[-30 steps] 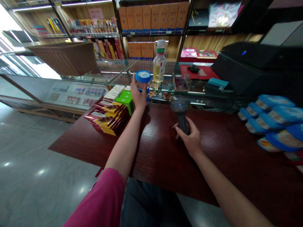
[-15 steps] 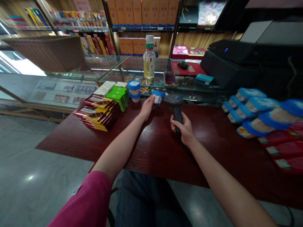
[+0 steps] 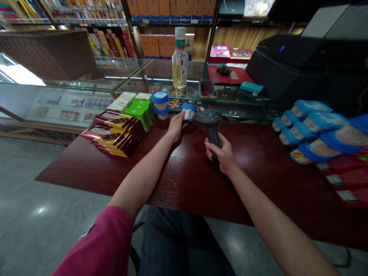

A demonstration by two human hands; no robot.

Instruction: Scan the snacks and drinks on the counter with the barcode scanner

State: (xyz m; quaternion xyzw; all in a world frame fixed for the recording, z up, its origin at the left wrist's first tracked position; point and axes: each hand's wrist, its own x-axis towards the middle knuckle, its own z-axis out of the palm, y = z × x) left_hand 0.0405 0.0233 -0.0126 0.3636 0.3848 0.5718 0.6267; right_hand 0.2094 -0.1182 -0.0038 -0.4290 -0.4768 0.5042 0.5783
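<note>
My left hand (image 3: 176,126) is closed around the side of a small blue-lidded tub (image 3: 189,111), whose white barcode label faces me. In my right hand (image 3: 222,153) is a black barcode scanner (image 3: 211,128), gripped by its handle, with its head close to the tub's right side. A small blue light shows on top of the scanner. Left of the held tub, two more blue-lidded tubs (image 3: 160,102) stand stacked. Beside them are green packs (image 3: 140,111) and white boxes (image 3: 123,102), with a pile of dark red and yellow packets (image 3: 112,132) in front.
Blue-lidded containers (image 3: 313,119) and red packs (image 3: 343,178) occupy the right of the dark wooden table (image 3: 178,180). Behind it, a glass counter (image 3: 161,74) carries a drink bottle (image 3: 179,61), a mouse (image 3: 223,69) and black equipment (image 3: 287,73). A wicker basket (image 3: 54,57) sits at the left.
The held tub is turned so that its barcode label now faces me more. The scanner head has come slightly left, nearer the tub. The camera view has shifted a little.
</note>
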